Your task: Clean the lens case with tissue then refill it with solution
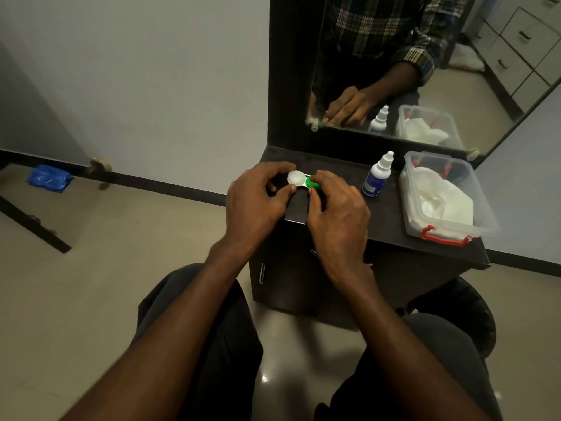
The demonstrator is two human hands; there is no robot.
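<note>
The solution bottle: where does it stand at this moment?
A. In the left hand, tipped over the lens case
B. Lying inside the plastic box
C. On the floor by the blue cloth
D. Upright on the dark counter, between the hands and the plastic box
D: the solution bottle stands upright on the counter, capped, left of the plastic box and touched by neither hand.

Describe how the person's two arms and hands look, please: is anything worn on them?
Both forearms are bare in the head view. The left hand and the right hand wear no gloves, and no ring, watch or bracelet shows. The mirror reflects a dark plaid shirt sleeve, with its cuff ending above the wrist.
</note>
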